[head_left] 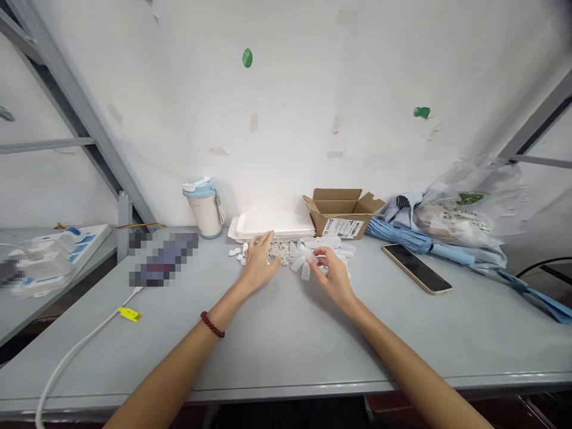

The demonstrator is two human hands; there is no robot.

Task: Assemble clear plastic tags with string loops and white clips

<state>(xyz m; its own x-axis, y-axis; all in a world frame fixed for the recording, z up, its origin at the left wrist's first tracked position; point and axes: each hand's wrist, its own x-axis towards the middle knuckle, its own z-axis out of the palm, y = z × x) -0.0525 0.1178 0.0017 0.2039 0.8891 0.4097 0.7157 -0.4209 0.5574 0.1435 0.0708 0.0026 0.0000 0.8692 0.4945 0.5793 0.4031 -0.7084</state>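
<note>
Fingers of R hand [333, 279] pinch a clear piece [309, 254] above more clear pcs [305, 272] on the table [290, 339]. L hand [258, 262] is open, fingers apart, at the L edge of the white cords [282, 253]; can't tell if it touches them. Small white bits [240, 257] lie just L of it. Behind: white stack [274, 224], open cardboard box [343, 227] to its R, cup [206, 211] to its L. Phone [416, 268] lies farther R, nr the blue umbrella [402, 236] & plastic bag [473, 205].
</note>
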